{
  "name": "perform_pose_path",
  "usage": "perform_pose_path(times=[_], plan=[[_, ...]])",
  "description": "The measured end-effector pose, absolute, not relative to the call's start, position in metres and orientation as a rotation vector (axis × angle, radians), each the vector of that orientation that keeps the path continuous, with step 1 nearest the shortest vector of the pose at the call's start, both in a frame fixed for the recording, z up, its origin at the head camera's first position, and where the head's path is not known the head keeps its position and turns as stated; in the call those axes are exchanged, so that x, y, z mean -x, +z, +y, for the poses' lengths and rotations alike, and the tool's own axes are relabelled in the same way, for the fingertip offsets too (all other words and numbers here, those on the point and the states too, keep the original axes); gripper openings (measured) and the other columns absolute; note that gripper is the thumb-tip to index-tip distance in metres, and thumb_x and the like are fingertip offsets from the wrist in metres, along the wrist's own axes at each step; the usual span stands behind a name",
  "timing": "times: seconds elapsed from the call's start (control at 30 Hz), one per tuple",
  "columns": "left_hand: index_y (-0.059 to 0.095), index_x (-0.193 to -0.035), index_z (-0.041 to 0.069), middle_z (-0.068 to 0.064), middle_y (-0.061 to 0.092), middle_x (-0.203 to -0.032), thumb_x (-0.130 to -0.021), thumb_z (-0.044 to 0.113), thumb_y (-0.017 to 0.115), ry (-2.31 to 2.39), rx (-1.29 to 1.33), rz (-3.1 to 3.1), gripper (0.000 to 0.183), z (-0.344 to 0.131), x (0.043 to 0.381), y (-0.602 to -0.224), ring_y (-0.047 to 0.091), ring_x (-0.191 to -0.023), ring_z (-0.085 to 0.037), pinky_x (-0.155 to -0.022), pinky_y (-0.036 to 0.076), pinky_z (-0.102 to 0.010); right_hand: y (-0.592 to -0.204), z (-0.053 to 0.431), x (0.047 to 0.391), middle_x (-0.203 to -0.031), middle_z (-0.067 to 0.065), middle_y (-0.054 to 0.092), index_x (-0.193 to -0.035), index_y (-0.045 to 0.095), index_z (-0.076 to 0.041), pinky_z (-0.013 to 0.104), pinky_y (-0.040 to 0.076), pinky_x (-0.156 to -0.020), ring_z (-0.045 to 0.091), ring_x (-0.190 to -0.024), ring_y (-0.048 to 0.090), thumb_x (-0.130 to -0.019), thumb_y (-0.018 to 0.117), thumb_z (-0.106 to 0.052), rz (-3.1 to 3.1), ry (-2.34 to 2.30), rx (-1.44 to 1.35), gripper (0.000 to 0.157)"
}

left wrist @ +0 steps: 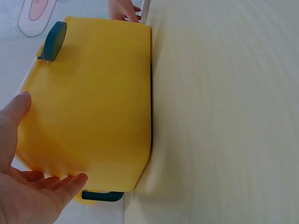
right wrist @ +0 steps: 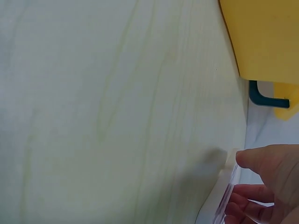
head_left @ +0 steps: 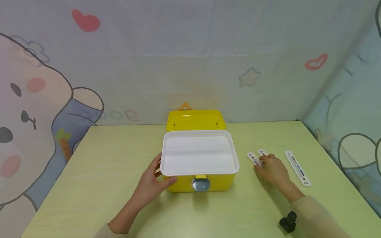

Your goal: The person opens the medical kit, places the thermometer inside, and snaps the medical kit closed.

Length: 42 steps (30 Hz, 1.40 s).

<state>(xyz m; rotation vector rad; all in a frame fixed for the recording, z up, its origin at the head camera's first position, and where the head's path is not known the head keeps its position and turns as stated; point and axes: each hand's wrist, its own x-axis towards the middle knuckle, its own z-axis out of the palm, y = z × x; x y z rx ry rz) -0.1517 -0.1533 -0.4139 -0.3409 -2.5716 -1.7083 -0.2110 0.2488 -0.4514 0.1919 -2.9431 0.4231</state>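
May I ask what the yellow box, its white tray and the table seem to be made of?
Yellow box: probably satin plastic, given its even colour and rounded edges. White tray: likely smooth plastic, with thin moulded-looking dividers. Table: perhaps matte wood or laminate, from its faint grain.

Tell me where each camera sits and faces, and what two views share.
Head: worn on the head, facing forward and down at the table, yellow box and white strips; left hand, right hand and sleeves show.
Left wrist: worn there, faces the box's front; left hand near, part of right hand beyond.
Right wrist: worn there, faces the table and part of the box; only right hand shows.
Shared: head and left wrist show the box and both hands.
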Motion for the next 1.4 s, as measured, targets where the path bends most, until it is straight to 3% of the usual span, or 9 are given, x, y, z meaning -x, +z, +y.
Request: perform_pose_path(times=[0.57, 0.97, 1.4], plan=[[0.027, -0.144, 0.020, 0.001, 0.040, -0.140, -0.074, 0.025, 0.078, -1.702, 0.342, -2.571, 0.086, -0.154, 0.152, -0.416, 0.042, -0.126, -0.025, -0.097, 0.044, -0.042, -0.454, 0.239, 0.212, -0.083, 0.015, 0.057, -0.102, 0.065, 0.004, 0.036, 0.042, -0.052, 0.022, -0.064, 0.052, -0.078, 0.069, -0.020, -2.949, 0.468, -0.212, 0.034], [0.027, -0.144, 0.021, 0.002, 0.040, -0.140, -0.074, 0.026, 0.078, -1.706, 0.355, -2.569, 0.087, -0.155, 0.153, -0.416, 0.043, -0.125, -0.024, -0.097, 0.044, -0.041, -0.448, 0.237, 0.212, -0.084, 0.021, 0.059, -0.101, 0.066, 0.004, 0.034, 0.042, -0.048, 0.022, -0.063, 0.053, -0.076, 0.070, -0.016, -2.828, 0.562, -0.237, 0.032], [0.027, -0.144, 0.019, 0.001, 0.041, -0.139, -0.075, 0.026, 0.077, -1.700, 0.377, -2.568, 0.086, -0.155, 0.153, -0.416, 0.044, -0.125, -0.023, -0.096, 0.045, -0.041, -0.435, 0.240, 0.216, -0.087, 0.018, 0.060, -0.102, 0.064, 0.003, 0.035, 0.044, -0.054, 0.024, -0.070, 0.056, -0.077, 0.069, -0.015, -2.781, 0.657, -0.202, 0.031]])
